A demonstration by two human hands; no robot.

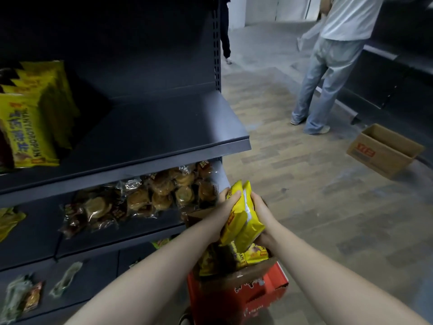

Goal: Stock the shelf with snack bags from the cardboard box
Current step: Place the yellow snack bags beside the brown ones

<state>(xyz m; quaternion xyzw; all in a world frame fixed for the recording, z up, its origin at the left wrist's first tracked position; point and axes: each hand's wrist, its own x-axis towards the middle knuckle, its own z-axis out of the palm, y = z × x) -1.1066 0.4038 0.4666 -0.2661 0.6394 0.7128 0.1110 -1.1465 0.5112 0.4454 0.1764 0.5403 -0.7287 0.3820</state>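
So the person has two yellow snack bags [242, 221] sandwiched together, held just above the red cardboard box [246, 292] on the floor by the shelf end. Left grip [228, 201] has its fingers curled over the near-left face of the pair, and right grip [262, 215] is wrapped round the other side, so both are closed on the bags and neither is free. More of the same yellow bags [253, 253] sit down in the box. The upper shelf board [164, 127] has a row of matching yellow bags [30, 118] standing at its left, with bare board to their right, which looks like the obvious landing spot. Below that there's a shelf of clear-wrapped pastry packs [152, 195]. Handling-wise these look light and puffy, with slick film, so they'll probably slide against each other if squeezed only from the flat faces. Better bet is pinching near the crimped top seam or cupping the bottom edge. Contents are likely crushable, so an easy squeeze is the way to go. Another person [332, 66] and a brown box [384, 151] are well off to the right.
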